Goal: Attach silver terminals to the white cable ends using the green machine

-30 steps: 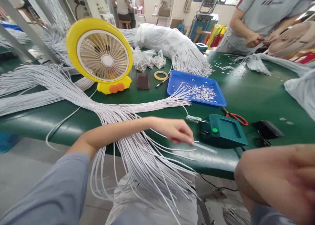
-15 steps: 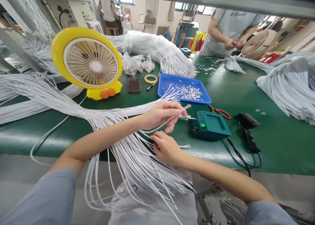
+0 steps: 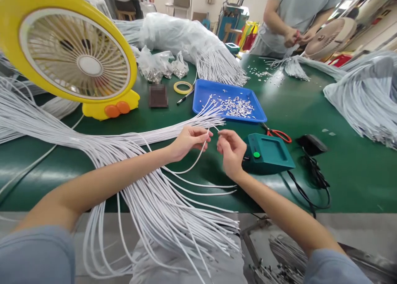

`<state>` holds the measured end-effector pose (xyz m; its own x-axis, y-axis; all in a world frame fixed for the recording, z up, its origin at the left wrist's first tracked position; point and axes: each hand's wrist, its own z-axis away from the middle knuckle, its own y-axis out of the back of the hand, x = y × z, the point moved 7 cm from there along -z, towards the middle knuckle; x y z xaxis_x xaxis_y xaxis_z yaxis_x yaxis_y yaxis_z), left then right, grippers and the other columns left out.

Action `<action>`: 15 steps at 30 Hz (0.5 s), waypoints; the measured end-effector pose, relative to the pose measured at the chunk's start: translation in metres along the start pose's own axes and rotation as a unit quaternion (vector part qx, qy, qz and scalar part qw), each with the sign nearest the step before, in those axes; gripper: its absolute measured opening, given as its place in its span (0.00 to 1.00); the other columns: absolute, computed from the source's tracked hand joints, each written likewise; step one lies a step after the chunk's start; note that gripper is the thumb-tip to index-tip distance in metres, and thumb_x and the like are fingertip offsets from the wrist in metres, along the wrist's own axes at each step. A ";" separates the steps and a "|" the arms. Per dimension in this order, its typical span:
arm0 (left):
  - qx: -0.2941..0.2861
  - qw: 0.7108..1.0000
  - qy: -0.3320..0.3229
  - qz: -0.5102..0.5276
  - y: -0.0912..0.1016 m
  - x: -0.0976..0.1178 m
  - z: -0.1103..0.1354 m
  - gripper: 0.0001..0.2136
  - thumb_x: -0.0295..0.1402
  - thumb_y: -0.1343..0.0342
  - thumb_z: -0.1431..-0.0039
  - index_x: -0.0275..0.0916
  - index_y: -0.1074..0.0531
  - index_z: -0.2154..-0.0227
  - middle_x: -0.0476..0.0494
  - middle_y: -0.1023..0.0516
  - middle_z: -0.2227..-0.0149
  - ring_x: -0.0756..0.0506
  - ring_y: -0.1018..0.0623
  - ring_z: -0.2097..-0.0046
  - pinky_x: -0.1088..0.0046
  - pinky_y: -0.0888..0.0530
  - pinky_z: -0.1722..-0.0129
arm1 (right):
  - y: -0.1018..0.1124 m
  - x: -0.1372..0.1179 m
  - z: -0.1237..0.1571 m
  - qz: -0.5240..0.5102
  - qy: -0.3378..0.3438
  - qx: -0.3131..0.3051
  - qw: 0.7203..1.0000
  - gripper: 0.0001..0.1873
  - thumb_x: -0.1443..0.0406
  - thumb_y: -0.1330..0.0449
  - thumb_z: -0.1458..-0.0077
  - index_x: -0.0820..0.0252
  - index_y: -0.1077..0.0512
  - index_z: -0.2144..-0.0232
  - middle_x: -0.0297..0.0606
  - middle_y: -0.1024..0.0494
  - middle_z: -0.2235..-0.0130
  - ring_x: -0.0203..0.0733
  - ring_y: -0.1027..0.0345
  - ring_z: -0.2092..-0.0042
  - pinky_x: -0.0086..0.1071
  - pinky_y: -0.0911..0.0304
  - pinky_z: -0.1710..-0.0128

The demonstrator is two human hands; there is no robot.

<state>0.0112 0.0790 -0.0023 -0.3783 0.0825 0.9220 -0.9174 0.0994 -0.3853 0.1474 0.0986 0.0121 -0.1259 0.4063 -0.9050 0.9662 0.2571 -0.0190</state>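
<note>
Left hand [image 3: 190,142] pinching a white cable [image 3: 194,164]

The cable curves below those fingers; the right hand's fingertips [image 3: 222,138] curl close by, whether pinching anything I cannot tell; blue tray [image 3: 212,90] beyond.

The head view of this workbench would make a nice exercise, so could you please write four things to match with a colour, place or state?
1. Left hand
2. Plastic tray
3. Scissors
4. Desk fan

A. Red-handled, behind the green device
B. Yellow-framed with a white hub
C. Pinching a white cable
D. Blue, holding small silvery pieces

Pairs: 1-C, 2-D, 3-A, 4-B
</note>
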 end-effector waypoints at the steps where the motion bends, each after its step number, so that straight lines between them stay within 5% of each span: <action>1: -0.006 1.000 0.001 -0.004 -0.002 0.000 0.000 0.17 0.40 0.31 0.54 0.31 0.24 0.67 0.48 0.25 0.72 0.54 0.26 0.74 0.77 0.27 0.73 | 0.000 0.006 -0.007 -0.025 -0.037 -0.004 0.999 0.09 0.64 0.41 0.47 0.58 0.26 0.63 0.30 0.29 0.73 0.30 0.41 0.77 0.26 0.44 0.79; 7: -0.020 1.000 0.010 -0.021 -0.007 -0.001 0.002 0.14 0.38 0.30 0.55 0.31 0.23 0.72 0.48 0.25 0.77 0.53 0.26 0.76 0.78 0.27 0.75 | -0.003 0.011 -0.023 -0.114 -0.110 -0.034 0.987 0.14 0.67 0.39 0.50 0.57 0.25 0.59 0.37 0.21 0.63 0.36 0.30 0.65 0.26 0.36 0.74; 15: -0.020 0.999 0.022 -0.046 -0.008 -0.003 0.002 0.15 0.40 0.29 0.57 0.31 0.21 0.72 0.47 0.25 0.79 0.52 0.27 0.77 0.77 0.27 0.77 | -0.005 0.008 -0.021 -0.119 -0.137 -0.064 0.981 0.13 0.65 0.38 0.52 0.58 0.24 0.61 0.34 0.23 0.70 0.34 0.33 0.71 0.28 0.38 0.75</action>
<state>0.0196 0.0758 -0.0021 -0.2870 0.1150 0.9510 -0.9417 0.1480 -0.3021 0.1363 0.1194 0.0137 -0.2614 0.0748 -0.9623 0.8783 0.4318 -0.2050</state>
